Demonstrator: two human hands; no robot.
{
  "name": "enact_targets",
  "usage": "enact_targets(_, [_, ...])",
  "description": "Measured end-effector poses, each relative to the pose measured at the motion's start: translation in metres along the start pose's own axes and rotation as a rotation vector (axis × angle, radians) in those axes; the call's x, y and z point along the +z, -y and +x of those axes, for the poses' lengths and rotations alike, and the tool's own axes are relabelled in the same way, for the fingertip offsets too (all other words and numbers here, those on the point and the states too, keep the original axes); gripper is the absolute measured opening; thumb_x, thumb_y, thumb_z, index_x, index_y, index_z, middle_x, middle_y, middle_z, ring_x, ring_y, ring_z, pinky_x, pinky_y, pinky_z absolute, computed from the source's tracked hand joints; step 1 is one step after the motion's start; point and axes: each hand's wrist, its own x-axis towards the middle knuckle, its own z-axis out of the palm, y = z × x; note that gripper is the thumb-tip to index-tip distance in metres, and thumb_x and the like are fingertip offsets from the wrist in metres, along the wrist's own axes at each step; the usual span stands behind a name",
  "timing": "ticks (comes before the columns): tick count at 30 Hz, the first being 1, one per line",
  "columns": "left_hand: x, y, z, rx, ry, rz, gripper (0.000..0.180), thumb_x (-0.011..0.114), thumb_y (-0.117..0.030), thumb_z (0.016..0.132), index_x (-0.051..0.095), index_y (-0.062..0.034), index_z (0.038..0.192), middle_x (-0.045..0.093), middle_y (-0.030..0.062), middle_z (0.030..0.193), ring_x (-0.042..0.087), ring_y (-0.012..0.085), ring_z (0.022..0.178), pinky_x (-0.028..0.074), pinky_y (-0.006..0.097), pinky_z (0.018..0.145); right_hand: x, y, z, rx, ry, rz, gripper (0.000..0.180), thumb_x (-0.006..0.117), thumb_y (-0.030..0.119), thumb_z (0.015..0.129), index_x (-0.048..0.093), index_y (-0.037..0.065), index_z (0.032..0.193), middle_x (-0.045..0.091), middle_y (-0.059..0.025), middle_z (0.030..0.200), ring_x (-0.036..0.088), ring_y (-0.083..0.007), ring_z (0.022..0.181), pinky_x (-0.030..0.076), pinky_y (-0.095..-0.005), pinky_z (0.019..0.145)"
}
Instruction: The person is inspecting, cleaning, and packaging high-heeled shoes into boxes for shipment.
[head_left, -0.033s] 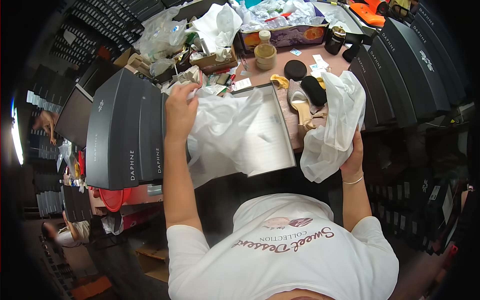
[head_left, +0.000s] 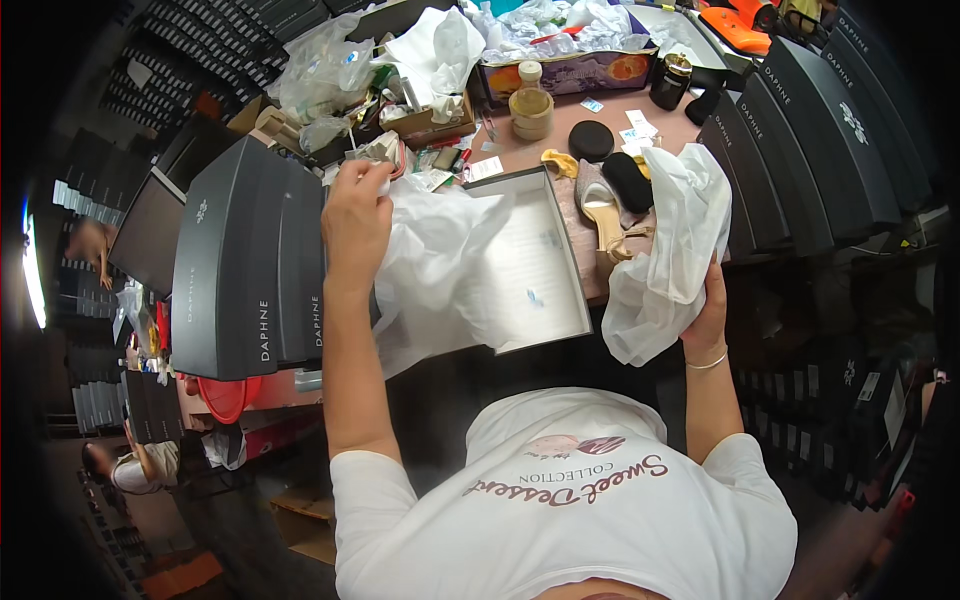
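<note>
My left hand (head_left: 357, 225), its fingers pinched together, holds the upper left edge of a thin white tissue paper sheet (head_left: 440, 250). That sheet hangs over the left part of an open shoebox (head_left: 555, 290) with a white inside; a small light blue piece lies on the box bottom. On the right, my right hand (head_left: 708, 310) grips a crumpled white tissue paper bundle (head_left: 675, 245); whether anything is wrapped inside, I cannot tell. Between box and bundle lies a beige heeled sandal (head_left: 604, 222), partly covered by a black oval pad (head_left: 627, 182).
Dark shoeboxes (head_left: 232, 260) stand on edge at the left, and more shoeboxes (head_left: 800, 150) at the right. Behind are a round black lid (head_left: 591, 140), a bottle (head_left: 531, 112), a black jar (head_left: 671, 82) and a purple carton (head_left: 570, 75) of crumpled paper. Another person (head_left: 145, 466) is at far left.
My left hand has shifted slightly left, drawing the tissue paper with it, so more of the shoebox's inside shows. My right hand and its bundle have stayed almost still.
</note>
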Motion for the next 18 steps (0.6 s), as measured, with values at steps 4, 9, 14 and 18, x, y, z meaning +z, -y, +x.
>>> enact_targets(4, [0.031, -0.057, -0.02, 0.309, 0.346, 0.177, 0.016, 0.063, -0.012, 0.078, 0.066, -0.0098, 0.093, 0.065, 0.0086, 0.086, 0.063, 0.0276, 0.085, 0.051, 0.04, 0.07, 0.001, 0.003, -0.003, 0.012, 0.011, 0.022, 0.057, 0.048, 0.039, 0.095, 0.04, -0.002, 0.134, 0.056, -0.0156, 0.123, 0.06, -0.0245, 0.106, 0.05, -0.0383, 0.091])
enact_targets(9, [0.172, -0.058, -0.092, 0.25, 0.919, 0.135, 0.047, 0.066, -0.03, 0.082, 0.047, -0.0119, 0.121, 0.064, 0.0162, 0.088, 0.064, 0.0357, 0.081, 0.05, 0.046, 0.068, -0.019, -0.003, -0.012, 0.031, 0.067, -0.052, 0.057, 0.045, 0.04, 0.095, 0.037, 0.007, 0.14, 0.052, -0.0103, 0.131, 0.054, -0.0231, 0.116, 0.044, -0.0388, 0.099])
enact_targets(14, [0.198, -0.033, -0.1, 0.107, 0.744, -0.135, 0.019, 0.062, -0.019, 0.083, 0.058, -0.0038, 0.095, 0.064, 0.0199, 0.081, 0.064, 0.0354, 0.08, 0.049, 0.044, 0.07, -0.027, 0.007, -0.022, 0.024, 0.097, -0.177, 0.063, 0.056, 0.039, 0.091, 0.036, 0.001, 0.138, 0.054, -0.013, 0.127, 0.058, -0.0224, 0.111, 0.048, -0.036, 0.093])
enact_targets(18, [0.125, -0.034, -0.056, -0.223, 0.508, -0.634, 0.015, 0.062, -0.01, 0.084, 0.063, -0.0017, 0.097, 0.066, 0.0115, 0.079, 0.063, 0.02, 0.07, 0.049, 0.032, 0.065, -0.007, -0.005, -0.013, 0.09, 0.098, -0.118, 0.065, 0.065, 0.032, 0.087, 0.037, -0.002, 0.135, 0.056, -0.0129, 0.122, 0.059, -0.0208, 0.108, 0.049, -0.0347, 0.092])
